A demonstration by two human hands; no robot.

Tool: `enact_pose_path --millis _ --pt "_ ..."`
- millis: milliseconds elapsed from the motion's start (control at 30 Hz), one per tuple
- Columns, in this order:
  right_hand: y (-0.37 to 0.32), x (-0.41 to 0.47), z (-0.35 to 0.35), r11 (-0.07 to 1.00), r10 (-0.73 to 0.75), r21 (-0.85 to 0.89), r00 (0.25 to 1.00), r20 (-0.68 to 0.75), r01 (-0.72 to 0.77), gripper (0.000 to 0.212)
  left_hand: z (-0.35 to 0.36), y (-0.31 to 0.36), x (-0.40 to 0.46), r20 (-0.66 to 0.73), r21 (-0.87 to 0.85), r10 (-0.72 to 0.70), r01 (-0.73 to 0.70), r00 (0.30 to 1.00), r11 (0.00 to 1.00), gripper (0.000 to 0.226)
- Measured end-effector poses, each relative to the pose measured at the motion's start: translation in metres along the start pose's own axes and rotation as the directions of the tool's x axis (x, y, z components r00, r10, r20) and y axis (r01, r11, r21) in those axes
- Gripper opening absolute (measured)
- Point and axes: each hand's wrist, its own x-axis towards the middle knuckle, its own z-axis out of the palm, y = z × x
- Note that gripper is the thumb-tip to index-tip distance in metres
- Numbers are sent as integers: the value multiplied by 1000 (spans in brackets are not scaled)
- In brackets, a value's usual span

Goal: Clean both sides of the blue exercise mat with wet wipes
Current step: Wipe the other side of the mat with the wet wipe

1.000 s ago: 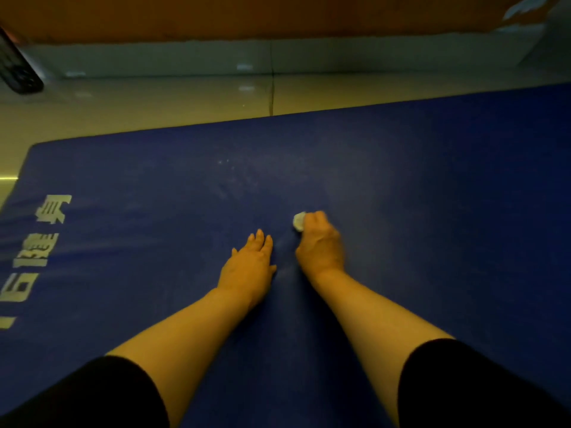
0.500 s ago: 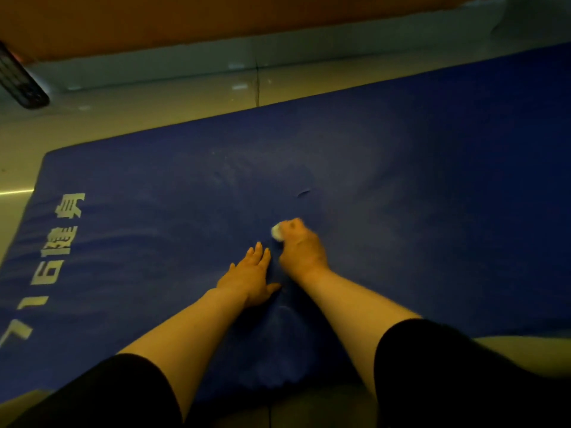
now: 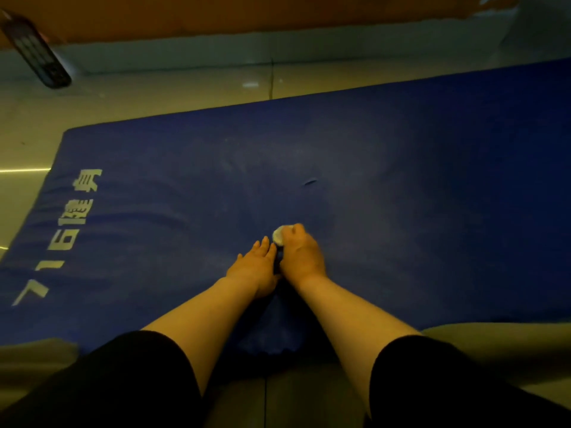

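- My left hand (image 3: 255,267) lies flat on the blue mat (image 3: 401,193), fingers straight and together, pointing away from me.
- My right hand (image 3: 301,254) sits just beside it, fingers curled around a balled white wipe (image 3: 279,235), pressing it to the mat.
- Both forearms reach forward, converging at the hands.
- The mat lies flat on the tiled floor (image 3: 154,97), long axis running left to right, its printed end at my left.
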Motion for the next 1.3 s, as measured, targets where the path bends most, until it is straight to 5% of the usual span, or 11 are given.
enact_pose_path --millis 133,333,533,633,800,1067,1300 --pt "2 1 -1 999 -25 -45 998 59 28 25 2 0 -9 6 -1 23 -23 1000 1000 75" --pt "39 5 -31 964 215 -127 965 -152 -235 23 6 -2 -25 43 34 39 -40 998 999 77" --pt "-15 -34 8 998 -41 -43 994 101 46 22 23 -2 -37 -12 -43 55 -56 998 998 74" --pt "-2 -30 -5 995 -24 -90 996 85 32 22 26 -2 -45 -25 -37 43 -44 999 998 75" --pt "32 -29 -34 961 172 -201 979 -111 -192 21 26 -4 -60 -21 -19 48 -48 999 999 73" --pt "-17 -67 3 993 -75 -85 990 122 86 22 44 -7 -76 -69 -25 68 -70 995 997 73" --pt "19 -72 -30 971 151 -168 981 -118 -170 21 45 -10 -94 -57 17 80 -79 995 997 71"
